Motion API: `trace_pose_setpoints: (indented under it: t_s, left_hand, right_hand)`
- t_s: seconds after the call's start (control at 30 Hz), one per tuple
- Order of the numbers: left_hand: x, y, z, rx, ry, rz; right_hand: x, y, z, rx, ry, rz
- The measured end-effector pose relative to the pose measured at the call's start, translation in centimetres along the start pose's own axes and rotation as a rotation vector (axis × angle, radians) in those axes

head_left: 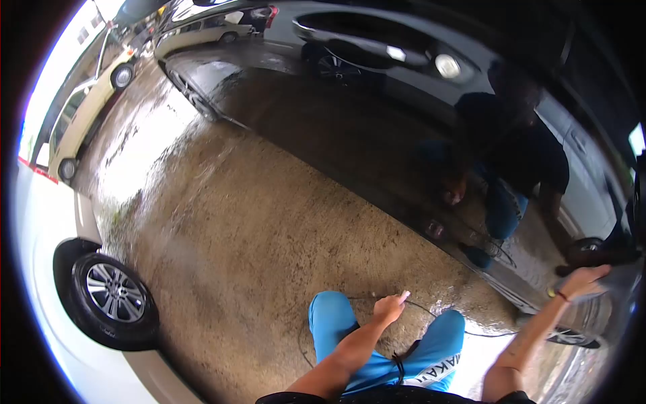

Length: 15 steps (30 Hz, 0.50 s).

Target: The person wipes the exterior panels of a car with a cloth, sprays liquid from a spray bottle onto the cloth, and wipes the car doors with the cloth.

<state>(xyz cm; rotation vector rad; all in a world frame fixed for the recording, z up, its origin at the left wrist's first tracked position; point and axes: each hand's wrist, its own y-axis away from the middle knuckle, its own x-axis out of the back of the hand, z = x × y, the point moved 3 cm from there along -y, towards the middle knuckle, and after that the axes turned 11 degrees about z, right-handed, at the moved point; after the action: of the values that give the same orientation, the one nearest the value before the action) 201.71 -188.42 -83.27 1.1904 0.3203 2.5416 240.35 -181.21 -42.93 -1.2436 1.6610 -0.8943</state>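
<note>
My left hand (389,308) is closed in front of my knees, above the wet concrete. A small pale bit shows at its tip, too small to name. A thin black hose (464,333) curves over the ground behind this hand; whether the hand touches it, I cannot tell. On the far right, my right hand (584,281) reaches to the lower side of a glossy black car (303,128), close to its wheel (575,338). The fingers look stretched out along the bodywork, partly lost against it. A red band circles the right wrist.
A white vehicle with a spoked wheel (114,293) stands close on the left. Farther back is a cream car (87,108). Wet concrete (256,236) runs between the vehicles. The black car's door handle (363,47) is above, and its panel mirrors a crouching person.
</note>
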Motion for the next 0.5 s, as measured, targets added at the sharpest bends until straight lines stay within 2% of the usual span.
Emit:
trace_pose_setpoints:
  t_s: [0.07,0.1,0.13,0.17,0.2,0.23,0.3,0.33,0.4,0.47,0.5]
  left_hand:
    - [3.8,1.9,1.2,0.109,0.008,-0.018]
    - [5.8,3.5,1.4,0.164,0.032,-0.026]
    - [7.4,5.2,2.1,0.202,0.06,-0.042]
    - [8.9,6.9,2.8,0.234,0.09,-0.06]
    - [10.6,8.5,3.2,0.196,0.096,0.018]
    - [13.4,10.0,3.8,0.214,0.109,0.025]
    - [20.5,13.3,5.9,0.162,0.114,0.125]
    - [21.4,14.5,5.4,0.175,0.121,0.195]
    - [25.1,16.8,4.9,0.237,0.126,0.202]
    - [29.1,18.7,4.2,0.33,0.122,0.277]
    - [29.6,19.5,3.1,0.375,0.149,0.311]
  right_hand:
    - [-2.4,7.5,-6.2,-0.414,0.09,-0.082]
    - [-3.2,11.8,-10.3,-0.418,0.128,-0.233]
    - [-4.0,15.9,-16.0,-0.208,0.163,-0.469]
    - [-4.9,19.4,-22.3,0.174,0.168,-0.743]
    - [-6.1,21.9,-28.4,0.599,0.091,-0.978]
    - [-8.3,18.8,-36.2,0.528,-0.23,-1.732]
    - [-11.7,26.6,-38.3,0.424,-0.904,-1.686]
    - [-14.0,25.8,-41.8,0.435,-0.906,-1.692]
    - [-17.9,24.0,-52.6,1.471,-0.441,-0.955]
    - [-23.2,26.1,-63.0,1.517,-0.496,-0.796]
    - [-25.7,27.4,-66.9,1.113,-0.772,-1.086]
